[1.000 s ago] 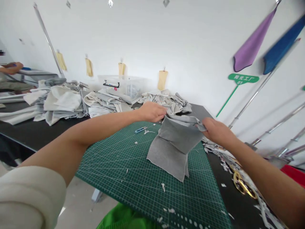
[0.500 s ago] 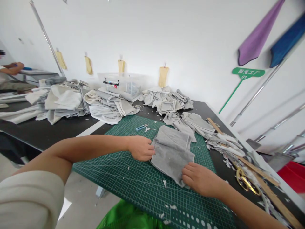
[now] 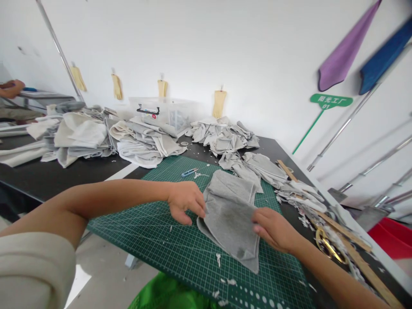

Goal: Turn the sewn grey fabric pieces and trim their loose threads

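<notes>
A grey layered cloth piece (image 3: 230,219) lies on the green cutting mat (image 3: 151,227), with darker smudges on its surface and its near corner pointing towards the mat's front edge. My left hand (image 3: 186,202) is at the cloth's left edge, thumb and fingers apart, with nothing visible between them. At the right edge of the cloth is my right hand (image 3: 273,229); its fingertips are blurred by motion and touch or nearly touch the fabric, so a grip cannot be made out. Small thread snips with blue handles (image 3: 189,172) rest on the mat beyond my left hand.
Grey cloth heaps (image 3: 222,135) and folded fabric (image 3: 146,139) lie along the back, before a clear plastic box (image 3: 167,110). Gold-handled scissors (image 3: 328,246), wooden strips (image 3: 363,262) and scraps lie at right. Another person's hand (image 3: 14,88) shows far left.
The cloth's near part has come down flat towards the mat's front edge. My left hand has opened and moved slightly left; my right hand has shifted up along the right edge.
</notes>
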### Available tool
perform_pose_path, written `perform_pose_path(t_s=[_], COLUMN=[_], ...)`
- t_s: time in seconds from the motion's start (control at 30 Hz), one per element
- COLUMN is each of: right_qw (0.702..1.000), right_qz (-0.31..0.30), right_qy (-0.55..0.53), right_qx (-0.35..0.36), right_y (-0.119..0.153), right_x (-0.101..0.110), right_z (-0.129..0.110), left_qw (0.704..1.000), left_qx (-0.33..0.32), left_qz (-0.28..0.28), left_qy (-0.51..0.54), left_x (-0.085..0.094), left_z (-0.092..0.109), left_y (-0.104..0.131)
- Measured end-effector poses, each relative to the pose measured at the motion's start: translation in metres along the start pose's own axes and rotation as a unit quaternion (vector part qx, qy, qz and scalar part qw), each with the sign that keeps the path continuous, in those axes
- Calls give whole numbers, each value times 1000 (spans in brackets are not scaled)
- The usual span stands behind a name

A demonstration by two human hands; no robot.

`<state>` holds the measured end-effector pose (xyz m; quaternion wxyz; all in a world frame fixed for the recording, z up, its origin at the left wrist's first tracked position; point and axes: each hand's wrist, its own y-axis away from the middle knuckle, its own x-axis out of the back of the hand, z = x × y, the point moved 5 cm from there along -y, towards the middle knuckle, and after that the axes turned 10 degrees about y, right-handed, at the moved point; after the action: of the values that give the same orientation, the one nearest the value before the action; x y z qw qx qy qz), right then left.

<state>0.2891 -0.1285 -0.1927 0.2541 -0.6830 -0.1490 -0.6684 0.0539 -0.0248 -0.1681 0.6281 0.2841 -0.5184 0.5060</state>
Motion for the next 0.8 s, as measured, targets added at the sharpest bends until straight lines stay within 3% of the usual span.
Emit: perform_pose_path(t_s=[0.1,0.2,0.27,0.37,0.47,0.6,0.8], right_qw=[978,929,918,906,900,906,914], right_qz=[22,18,6,-11,-15,-35,-50], right_qy=[26,66,74,87,108,116,112], right_qx=[-204,-363,-389,-414,-422,-405,-387], right_y=[-8,-17,-28,-40,-48,-54,-56], right_x=[0,-6,-13,-25,-37,-54,-63], right_z=[49,98,122,148,161,167,167], left_qw=[994,962,931,868,845,832,816], left_qx=[87,218,302,454,497,525,554], left_qz=[63,156,194,199,196,180,164], left_qy=[-3,-56,-70,-22,-1,16,15], left_x=[7,19,26,27,23,7,-11], left_z=[-19,-59,-96,-158,-198,-220,-225], left_y=[-7,-24,-38,-53,-65,-67,-62])
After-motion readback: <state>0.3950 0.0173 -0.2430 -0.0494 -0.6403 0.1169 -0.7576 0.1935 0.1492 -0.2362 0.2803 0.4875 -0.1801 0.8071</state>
